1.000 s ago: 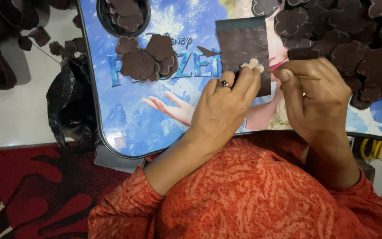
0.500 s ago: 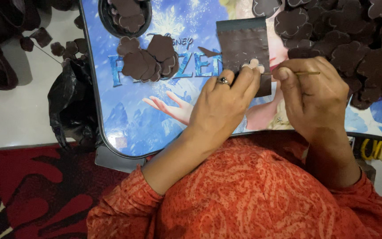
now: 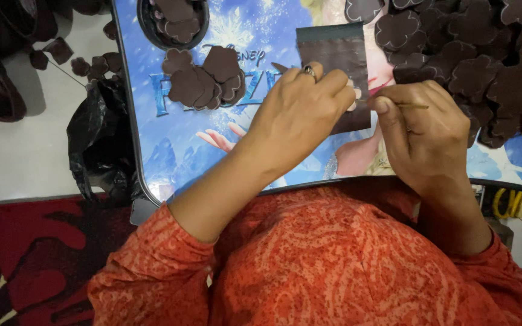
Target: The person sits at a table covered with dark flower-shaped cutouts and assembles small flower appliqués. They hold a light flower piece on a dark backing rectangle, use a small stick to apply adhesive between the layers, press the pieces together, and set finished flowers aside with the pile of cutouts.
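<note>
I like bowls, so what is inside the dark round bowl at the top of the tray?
The dark round bowl holds a few brown flower-shaped cut-outs. The bowl's top is cut off by the picture edge, and anything under the cut-outs is covered.

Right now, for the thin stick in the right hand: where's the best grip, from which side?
Grip the thin stick on its bare end poking out right of the right hand, coming from the right. It lies roughly level; its other end is hidden between the fingers near the left hand.

Orange-red patterned sleeves [image 3: 152, 278]; a ring [image 3: 309, 71] on the left grip [image 3: 300, 115].
</note>
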